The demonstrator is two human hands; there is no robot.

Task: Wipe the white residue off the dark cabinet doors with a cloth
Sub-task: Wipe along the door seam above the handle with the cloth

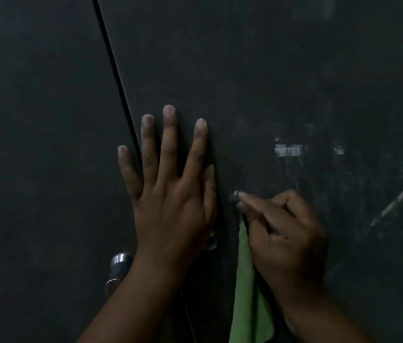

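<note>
A: From the head view, we have our left hand [168, 194] flat on the right cabinet door [257, 70], fingers straight and spread, palm against the dark panel. The little finger reaches over the seam [118, 78] onto the left cabinet door [34, 120].

B: And our right hand [282, 233]? We see it just to the right of the left one, fingers curled. Its grip is closed down to a pinch: the fingertips [241, 196] press toward the door around something small and dark, too blurred for us to name.

A: The green cloth [247, 293] hangs down from under that same hand, held against the palm, trailing below the wrist to the bottom edge of the picture.

B: Where is the white residue [288, 151] from there?

A: Above the right hand's grip and a little to its right: a bright white rectangular patch, with a smaller white fleck [339, 151] further right at the same height. Fainter smears run down from the patch toward our knuckles, and a pale curved streak [393, 204] sits well to the right of the hand.

B: Below the left wrist we see a metal knob [120, 262], partly hidden by our forearm. A small dark hole [212, 243] shows between the two hands, at the heel of the left palm.
</note>
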